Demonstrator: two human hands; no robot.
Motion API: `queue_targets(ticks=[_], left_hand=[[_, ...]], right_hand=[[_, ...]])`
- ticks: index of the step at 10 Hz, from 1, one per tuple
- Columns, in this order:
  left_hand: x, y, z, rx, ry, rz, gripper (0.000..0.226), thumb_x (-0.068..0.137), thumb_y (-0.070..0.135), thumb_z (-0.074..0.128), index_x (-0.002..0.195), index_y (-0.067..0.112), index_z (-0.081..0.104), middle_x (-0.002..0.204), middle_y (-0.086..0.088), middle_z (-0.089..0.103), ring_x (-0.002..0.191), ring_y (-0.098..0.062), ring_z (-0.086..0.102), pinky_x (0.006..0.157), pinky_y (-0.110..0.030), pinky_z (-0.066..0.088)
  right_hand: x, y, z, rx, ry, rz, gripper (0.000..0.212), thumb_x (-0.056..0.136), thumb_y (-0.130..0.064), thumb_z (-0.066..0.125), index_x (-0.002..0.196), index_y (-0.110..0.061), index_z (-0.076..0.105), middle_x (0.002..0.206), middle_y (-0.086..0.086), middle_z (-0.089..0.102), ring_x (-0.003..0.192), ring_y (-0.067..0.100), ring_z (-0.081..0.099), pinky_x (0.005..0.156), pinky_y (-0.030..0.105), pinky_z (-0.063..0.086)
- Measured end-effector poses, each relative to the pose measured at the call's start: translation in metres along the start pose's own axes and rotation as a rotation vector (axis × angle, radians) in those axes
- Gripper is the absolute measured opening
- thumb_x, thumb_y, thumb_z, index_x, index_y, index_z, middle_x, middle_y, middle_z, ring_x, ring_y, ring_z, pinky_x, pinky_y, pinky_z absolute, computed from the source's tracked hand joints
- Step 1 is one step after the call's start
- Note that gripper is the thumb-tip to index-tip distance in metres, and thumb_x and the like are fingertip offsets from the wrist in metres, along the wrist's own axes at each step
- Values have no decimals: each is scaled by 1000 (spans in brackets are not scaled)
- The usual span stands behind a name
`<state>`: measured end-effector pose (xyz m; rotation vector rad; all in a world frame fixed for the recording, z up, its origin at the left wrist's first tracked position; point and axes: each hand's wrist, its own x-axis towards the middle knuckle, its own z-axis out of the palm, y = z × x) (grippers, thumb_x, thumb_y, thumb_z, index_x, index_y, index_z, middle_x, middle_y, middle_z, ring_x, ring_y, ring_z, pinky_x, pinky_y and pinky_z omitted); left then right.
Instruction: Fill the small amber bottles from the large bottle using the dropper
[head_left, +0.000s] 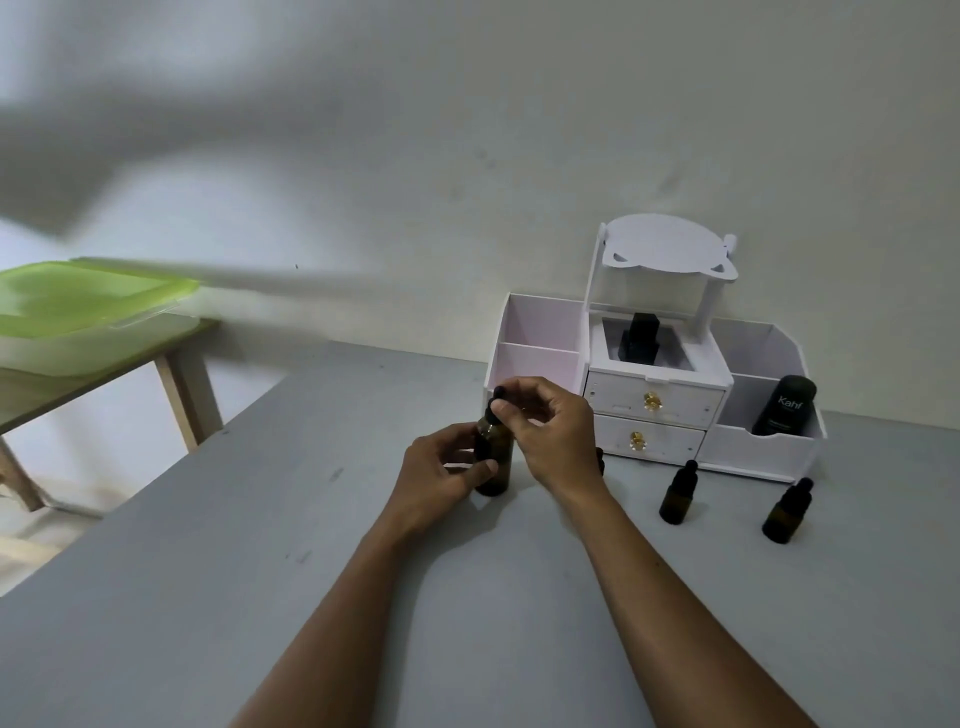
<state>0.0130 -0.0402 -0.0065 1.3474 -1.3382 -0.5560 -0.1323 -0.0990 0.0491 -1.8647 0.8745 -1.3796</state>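
The large amber bottle (494, 457) stands upright on the grey table (260, 571). My left hand (441, 470) grips its body from the left. My right hand (553, 423) pinches the black dropper cap (497, 400) on top of it. Two small amber bottles with black dropper caps stand to the right, one (678, 493) nearer the middle, the other (787, 512) further right. A third small bottle (601, 460) shows only as a dark sliver behind my right wrist.
A white organiser (660, 400) with two drawers stands against the wall behind the bottles. It holds a black Kahf bottle (784, 405) on the right and a dark bottle (641, 338) in its middle tray. A green-lidded box (88, 312) sits on a side table at left.
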Motion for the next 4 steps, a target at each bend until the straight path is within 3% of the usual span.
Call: queue_targets(ticks=[2,3,4], left_hand=[[-3,-1,0,21,3,-1,50,83,18,79,131,21,65,117,4,73,103,-4,70,90,-23,58],[-6,-1,0,-4,11,-16,64,78,26,83,137,33,57,117,9,71,105,-2,68,86,-18,56],[-17,-2,-4,-20,64,-68,73,72,38,84,138,35,54,116,10,69,105,-5,67,89,-24,56]], right_hand=[[-4,1,0,-39,-12,-19,20,86,-19,75,106,-20,74,94,-11,74,87,2,69,80,18,57],[-13,-3,-2,-62,91,-85,21,87,-21,74,107,-22,68,95,-12,69,87,4,66,73,14,54],[-45,1,-4,-107,118,-133,14,87,-16,72,94,-21,61,85,-8,62,77,8,60,67,18,52]])
